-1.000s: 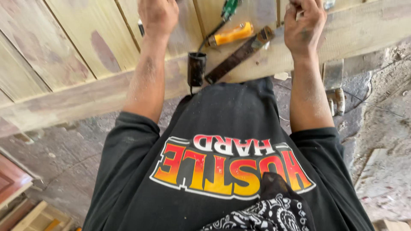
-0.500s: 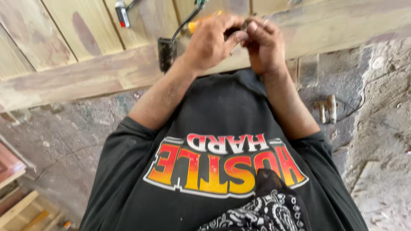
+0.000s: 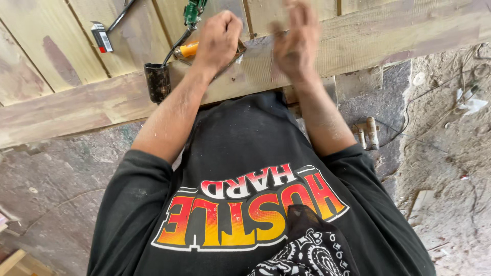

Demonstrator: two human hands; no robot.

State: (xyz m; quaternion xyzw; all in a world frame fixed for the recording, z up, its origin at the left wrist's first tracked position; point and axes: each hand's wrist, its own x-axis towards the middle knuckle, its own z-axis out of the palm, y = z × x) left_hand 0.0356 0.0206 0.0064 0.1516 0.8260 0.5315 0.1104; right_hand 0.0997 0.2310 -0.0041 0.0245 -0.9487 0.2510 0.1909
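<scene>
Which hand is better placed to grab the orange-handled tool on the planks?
Left, probably. The left hand is fisted right beside the orange-handled tool, while the right hand is raised, blurred, and farther along the planks.

We have a single view, from a camera worn on the person's head. It looks steeply down along the person's own chest, so the black printed shirt fills the lower half of the frame and reads upside down to us. The view faces forward and down onto the wooden worktop, whose planks run across the top of the frame at a slight tilt. It sits near: both forearms reach up from the shirt, with the left hand and right hand close under the upper edge. The stone floor shows at both sides.
</scene>
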